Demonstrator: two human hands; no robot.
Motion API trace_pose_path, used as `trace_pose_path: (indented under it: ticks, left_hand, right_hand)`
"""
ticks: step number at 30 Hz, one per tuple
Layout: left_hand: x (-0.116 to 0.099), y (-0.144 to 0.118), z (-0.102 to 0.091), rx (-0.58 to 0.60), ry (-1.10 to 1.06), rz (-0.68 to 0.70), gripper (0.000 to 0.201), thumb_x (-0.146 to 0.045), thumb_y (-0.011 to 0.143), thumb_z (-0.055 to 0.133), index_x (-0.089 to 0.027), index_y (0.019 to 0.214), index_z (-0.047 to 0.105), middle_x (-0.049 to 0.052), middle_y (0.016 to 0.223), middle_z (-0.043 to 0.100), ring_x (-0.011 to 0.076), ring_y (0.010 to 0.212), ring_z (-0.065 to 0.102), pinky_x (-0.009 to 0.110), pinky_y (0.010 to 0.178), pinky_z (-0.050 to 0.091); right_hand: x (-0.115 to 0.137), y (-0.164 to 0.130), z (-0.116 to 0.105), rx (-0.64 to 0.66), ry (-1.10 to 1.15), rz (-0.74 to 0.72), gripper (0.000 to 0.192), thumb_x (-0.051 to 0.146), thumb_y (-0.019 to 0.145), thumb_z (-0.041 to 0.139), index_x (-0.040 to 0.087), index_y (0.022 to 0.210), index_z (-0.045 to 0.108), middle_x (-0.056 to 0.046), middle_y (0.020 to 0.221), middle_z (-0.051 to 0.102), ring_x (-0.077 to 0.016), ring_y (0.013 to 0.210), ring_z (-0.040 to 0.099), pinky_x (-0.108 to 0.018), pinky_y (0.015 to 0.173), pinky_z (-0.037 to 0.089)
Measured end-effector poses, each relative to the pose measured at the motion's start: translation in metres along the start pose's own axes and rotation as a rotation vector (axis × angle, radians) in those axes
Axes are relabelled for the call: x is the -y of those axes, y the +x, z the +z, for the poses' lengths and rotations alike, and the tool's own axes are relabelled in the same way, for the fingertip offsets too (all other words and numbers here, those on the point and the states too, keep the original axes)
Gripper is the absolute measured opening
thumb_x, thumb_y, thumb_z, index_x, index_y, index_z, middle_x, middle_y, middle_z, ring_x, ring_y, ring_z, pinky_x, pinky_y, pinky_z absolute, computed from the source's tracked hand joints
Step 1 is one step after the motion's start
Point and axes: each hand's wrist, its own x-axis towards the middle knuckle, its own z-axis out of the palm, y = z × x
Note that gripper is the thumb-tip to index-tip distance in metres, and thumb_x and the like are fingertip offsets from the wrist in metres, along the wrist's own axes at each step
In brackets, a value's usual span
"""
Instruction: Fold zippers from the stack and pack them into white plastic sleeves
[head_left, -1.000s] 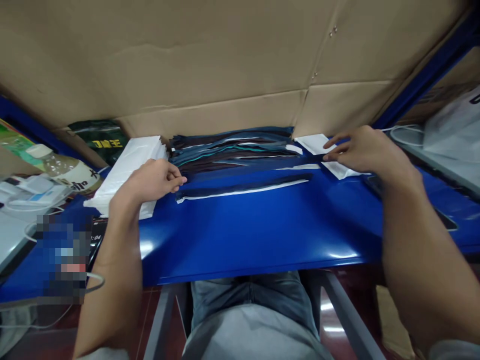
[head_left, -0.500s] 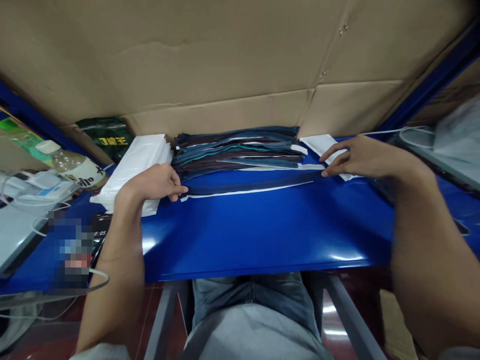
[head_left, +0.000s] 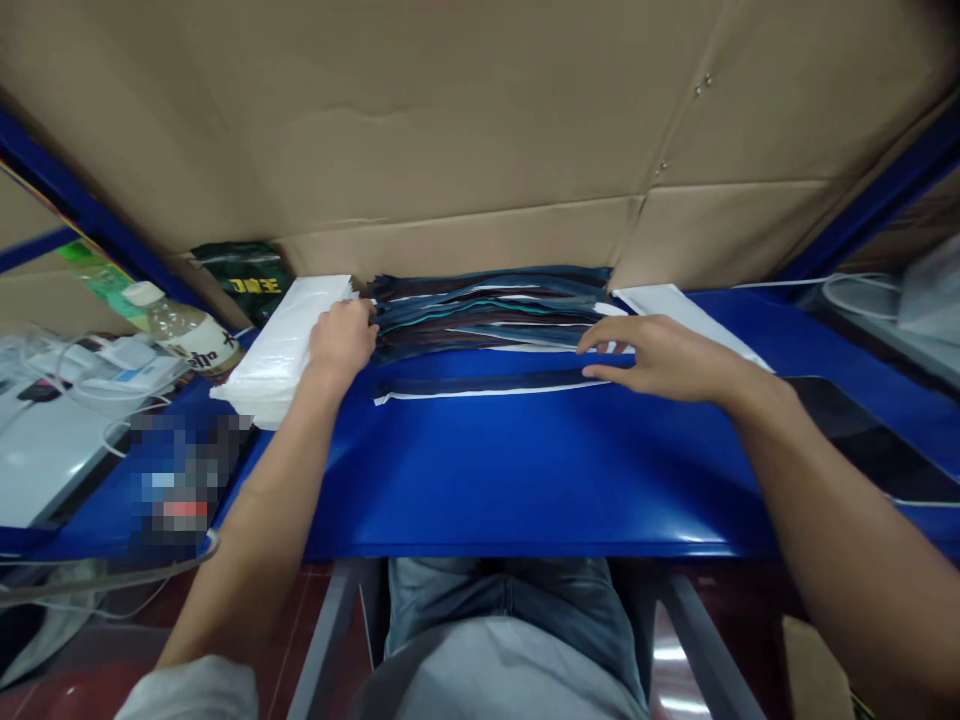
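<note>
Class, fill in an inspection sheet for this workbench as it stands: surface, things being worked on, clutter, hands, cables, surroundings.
Surface: blue table, glossy, front part bare.
Work things: pile of dark strips at the back; single dark strip with a white edge lying apart in front of it.
Clutter: white packets at left, white sheet at right, bottle, dark tablet.
Hands: left hand at the pile's left end; right hand, fingers spread, on the single strip's right end.
Cables: white cables far right; more at far left.
Surroundings: cardboard wall behind.
</note>
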Motion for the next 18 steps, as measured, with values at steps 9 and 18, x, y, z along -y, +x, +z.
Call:
trace_pose_path:
  ticks: [9,18]
  left_hand:
    - [0.004,0.01,0.017,-0.043,0.089,0.028,0.041,-0.025,0.104,0.056,-0.021,0.138,0.079,0.02,0.12,0.08,0.039,0.109,0.075,0.052,0.097,0.06]
    - [0.001,-0.003,0.0,-0.127,-0.13,0.095,0.041,-0.03,0.11,0.051,-0.018,0.134,0.082,0.019,0.127,0.082,0.0401,0.124,0.074,0.054,0.111,0.054]
  right_hand:
    - [-0.004,0.006,0.019,0.034,-0.028,-0.125,0.023,0.04,0.104,0.066,0.028,0.116,0.081,-0.005,0.11,0.083,-0.0251,0.091,0.076,-0.038,0.08,0.055]
    - [0.005,0.008,0.018,0.042,0.019,-0.111,0.025,0.038,0.104,0.067,0.027,0.121,0.082,-0.006,0.113,0.085,-0.0264,0.09,0.078,-0.039,0.079,0.056]
